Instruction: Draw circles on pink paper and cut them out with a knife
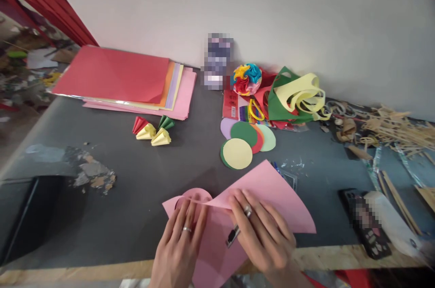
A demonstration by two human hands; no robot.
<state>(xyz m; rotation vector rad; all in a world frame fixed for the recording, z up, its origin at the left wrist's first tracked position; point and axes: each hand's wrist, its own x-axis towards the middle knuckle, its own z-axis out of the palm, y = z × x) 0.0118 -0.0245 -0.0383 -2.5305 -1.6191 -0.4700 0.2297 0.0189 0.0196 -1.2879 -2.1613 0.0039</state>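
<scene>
Grey table point(142, 165), white wall behind. Both hands flat on pink sheet point(272, 192) at near edge: left hand point(180, 242) and right hand point(261, 233), fingers spread, pressing, not gripping. Paper circles point(244, 140) beyond.

Dark grey worktable point(142, 174) with a pale wooden front edge, strewn with craft paper.

A stack of coloured paper sheets point(125, 80) lies at the back left, small folded paper cones point(153, 130) in front of it, overlapping paper circles point(247, 141) at the centre, a pink paper sheet point(251, 202) at the front edge, and light wooden sticks point(396, 130) at the far right.
</scene>
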